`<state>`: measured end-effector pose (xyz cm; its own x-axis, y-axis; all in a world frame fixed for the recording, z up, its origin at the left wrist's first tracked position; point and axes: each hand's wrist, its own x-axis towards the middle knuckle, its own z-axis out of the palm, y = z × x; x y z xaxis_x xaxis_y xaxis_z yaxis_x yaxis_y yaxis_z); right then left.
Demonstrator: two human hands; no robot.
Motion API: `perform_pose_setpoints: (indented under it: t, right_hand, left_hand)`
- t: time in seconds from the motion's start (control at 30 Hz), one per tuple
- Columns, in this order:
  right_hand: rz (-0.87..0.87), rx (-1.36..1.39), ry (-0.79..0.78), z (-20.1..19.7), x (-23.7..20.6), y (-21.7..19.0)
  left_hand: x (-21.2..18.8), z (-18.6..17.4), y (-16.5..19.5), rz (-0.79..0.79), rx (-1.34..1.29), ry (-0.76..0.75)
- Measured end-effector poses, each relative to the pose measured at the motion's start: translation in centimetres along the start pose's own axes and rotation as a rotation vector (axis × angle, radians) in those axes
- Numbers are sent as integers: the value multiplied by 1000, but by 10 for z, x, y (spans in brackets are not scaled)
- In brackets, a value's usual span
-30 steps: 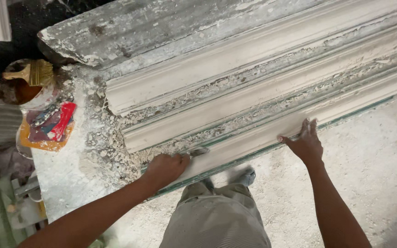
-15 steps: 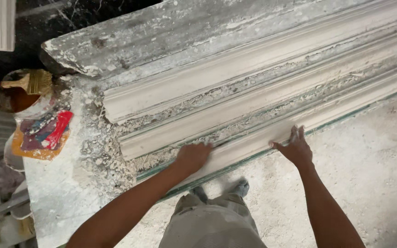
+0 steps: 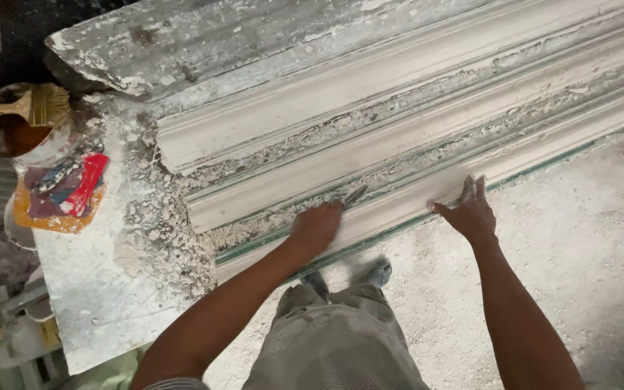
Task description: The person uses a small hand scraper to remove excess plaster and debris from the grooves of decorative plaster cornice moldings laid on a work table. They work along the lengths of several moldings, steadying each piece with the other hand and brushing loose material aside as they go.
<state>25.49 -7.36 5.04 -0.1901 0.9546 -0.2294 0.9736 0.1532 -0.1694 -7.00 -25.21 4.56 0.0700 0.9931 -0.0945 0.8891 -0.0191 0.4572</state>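
My left hand (image 3: 317,225) is fisted round a thin metal tool (image 3: 354,195), tip in groove of plaster moulding (image 3: 399,137) on bench. Right hand (image 3: 471,211) flat, fingers together, pressing moulding's front edge. Crumbled plaster debris (image 3: 160,224) to the left.

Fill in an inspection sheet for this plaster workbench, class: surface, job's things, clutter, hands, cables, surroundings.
Surface: workbench coated in white dust and plaster crumbs.
Job's things: long plaster moulding in stepped ridges across the bench; thin metal tool at its lower groove.
Clutter: bowl with brush; red and orange packet; crumbled plaster.
Hands: left hand closed on the tool; right hand flat on the moulding's front edge, fingers spread.
Cables: nothing seen.
Surroundings: dusty floor; the person's shoes beneath the bench edge.
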Motion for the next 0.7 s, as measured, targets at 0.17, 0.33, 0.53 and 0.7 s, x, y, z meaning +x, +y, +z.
perform_pose_setpoints:
  t: [0.17,0.33,0.53,0.7]
  right_hand:
    - [-3,24,11,5,-2,7]
    - [-8,68,67,16,2,15]
    - [1,-18,-6,19,11,18]
    - [21,13,-30,14,4,18]
  left_hand:
    - [-4,-18,-14,44,167,-159]
    - [-89,-80,-52,-154,175,-322]
    - [-47,-47,-13,-260,158,-410]
    - [57,1,54,-19,92,-89]
